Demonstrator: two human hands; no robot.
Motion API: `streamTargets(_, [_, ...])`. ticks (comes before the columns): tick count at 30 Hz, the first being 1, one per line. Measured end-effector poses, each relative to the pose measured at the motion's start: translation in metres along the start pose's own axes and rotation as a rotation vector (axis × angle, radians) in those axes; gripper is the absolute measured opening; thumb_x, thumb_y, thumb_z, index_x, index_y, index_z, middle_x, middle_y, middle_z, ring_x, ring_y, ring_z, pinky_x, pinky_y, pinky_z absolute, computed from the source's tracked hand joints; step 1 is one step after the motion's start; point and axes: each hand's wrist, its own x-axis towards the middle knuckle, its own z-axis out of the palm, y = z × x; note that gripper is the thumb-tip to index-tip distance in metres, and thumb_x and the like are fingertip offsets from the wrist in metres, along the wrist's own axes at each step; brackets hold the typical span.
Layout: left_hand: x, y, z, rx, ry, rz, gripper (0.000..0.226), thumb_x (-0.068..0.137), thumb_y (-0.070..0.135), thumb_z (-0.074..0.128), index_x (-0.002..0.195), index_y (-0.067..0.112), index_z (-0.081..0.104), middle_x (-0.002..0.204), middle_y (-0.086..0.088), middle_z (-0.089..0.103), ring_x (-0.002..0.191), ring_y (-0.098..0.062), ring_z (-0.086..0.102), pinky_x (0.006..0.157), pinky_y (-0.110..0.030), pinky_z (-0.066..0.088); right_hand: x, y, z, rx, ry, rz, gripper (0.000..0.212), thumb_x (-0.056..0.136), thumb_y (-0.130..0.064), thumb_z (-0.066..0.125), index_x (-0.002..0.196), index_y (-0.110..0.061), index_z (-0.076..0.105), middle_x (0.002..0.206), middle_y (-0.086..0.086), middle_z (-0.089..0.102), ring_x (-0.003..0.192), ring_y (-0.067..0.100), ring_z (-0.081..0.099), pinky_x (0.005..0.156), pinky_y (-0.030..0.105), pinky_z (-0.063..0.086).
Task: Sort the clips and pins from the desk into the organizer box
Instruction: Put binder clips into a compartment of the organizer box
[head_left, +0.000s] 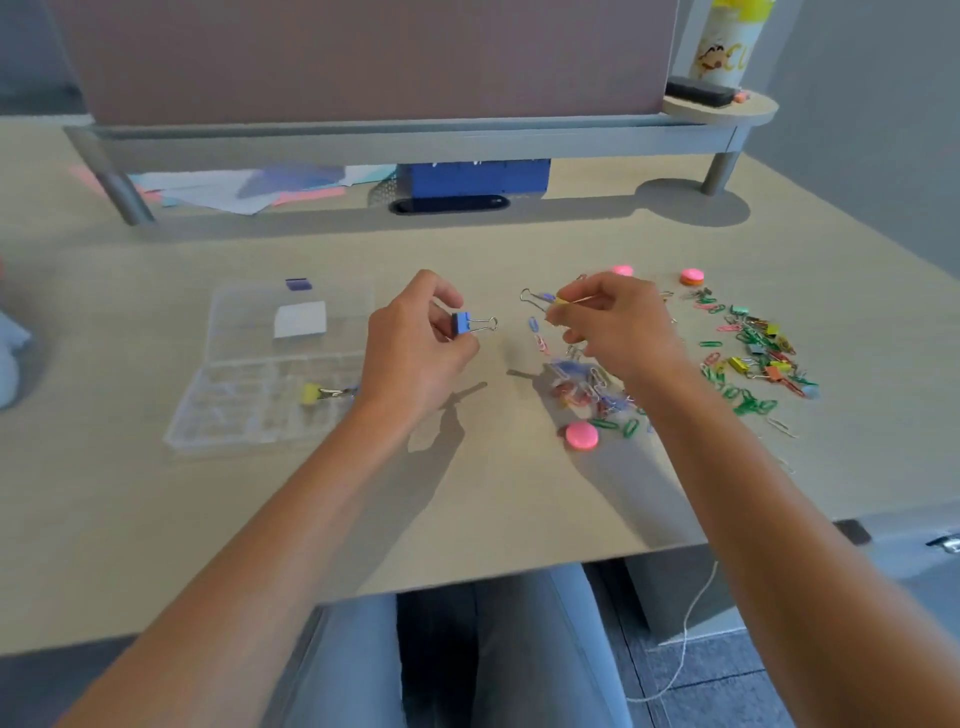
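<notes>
Right now the left hand (415, 343) pinches a blue binder clip (464, 323) above the desk (467, 519), its long axis level and its wire handles pointing toward the right hand (618, 322). That hand pinches a yellow clip (558, 301) whose wire loop points back leftward. Left of the left hand lies the clear organizer box (270, 364); loose clips (753, 358) lie right of the right hand.

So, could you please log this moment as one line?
left hand: holds blue clip | right hand: holds yellow clip | box: open
</notes>
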Motion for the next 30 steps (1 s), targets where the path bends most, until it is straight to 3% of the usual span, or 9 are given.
streamTargets(4, [-0.019, -0.026, -0.046, -0.023, 0.051, 0.002, 0.026, 0.075, 0.003, 0.071, 0.095, 0.020, 0.073, 0.075, 0.004, 0.068, 0.060, -0.006, 0.057, 0.062, -0.012, 0.045, -0.026, -0.021, 0.040, -0.029, -0.037, -0.049, 0.012, 0.080, -0.020, 0.083, 0.087, -0.018, 0.073, 0.076, -0.001, 0.075, 0.056, 0.005, 0.063, 0.046, 0.013, 0.041])
streamTargets(9, [-0.037, -0.068, -0.097, 0.027, 0.090, -0.002, 0.026, 0.080, 0.006, 0.071, 0.103, 0.017, 0.077, 0.084, 0.008, 0.071, 0.068, 0.002, 0.061, 0.068, -0.005, 0.043, -0.050, -0.036, 0.097, -0.063, -0.119, -0.090, 0.010, 0.077, -0.020, 0.083, 0.085, -0.019, 0.076, 0.079, 0.000, 0.076, 0.065, 0.009, 0.066, 0.060, 0.020, 0.051])
streamTargets(14, [-0.046, -0.098, -0.131, 0.093, 0.100, 0.061, 0.025, 0.083, 0.012, 0.074, 0.106, 0.021, 0.076, 0.094, 0.011, 0.065, 0.081, -0.001, 0.061, 0.071, -0.003, 0.038, -0.058, -0.040, 0.136, -0.113, -0.173, -0.058, 0.006, 0.080, -0.019, 0.081, 0.082, -0.021, 0.076, 0.077, -0.002, 0.074, 0.066, 0.011, 0.065, 0.048, 0.016, 0.045])
streamTargets(20, [-0.043, -0.112, -0.138, 0.050, 0.128, 0.092, 0.030, 0.083, 0.006, 0.070, 0.110, 0.016, 0.075, 0.094, 0.006, 0.069, 0.083, -0.006, 0.062, 0.075, -0.004, 0.039, -0.061, -0.046, 0.153, -0.272, -0.192, -0.076, 0.008, 0.077, -0.023, 0.085, 0.081, -0.020, 0.078, 0.074, -0.006, 0.072, 0.067, 0.007, 0.064, 0.057, 0.016, 0.043])
streamTargets(27, [-0.040, -0.120, -0.135, 0.038, 0.092, 0.095, 0.027, 0.084, 0.009, 0.068, 0.109, 0.017, 0.075, 0.099, 0.008, 0.072, 0.089, -0.006, 0.066, 0.078, -0.002, 0.037, -0.057, -0.050, 0.161, -0.284, -0.227, -0.077, 0.002, 0.080, -0.021, 0.081, 0.079, -0.022, 0.081, 0.065, -0.010, 0.069, 0.048, -0.002, 0.054, 0.047, 0.011, 0.039])
streamTargets(30, [-0.038, -0.121, -0.133, 0.041, 0.078, 0.108, 0.025, 0.084, 0.011, 0.069, 0.108, 0.016, 0.075, 0.099, 0.007, 0.073, 0.090, -0.008, 0.066, 0.078, -0.002, 0.037, -0.056, -0.048, 0.165, -0.297, -0.219, -0.084, 0.002, 0.080, -0.021, 0.081, 0.078, -0.022, 0.080, 0.064, -0.009, 0.068, 0.053, 0.000, 0.056, 0.053, 0.016, 0.044])
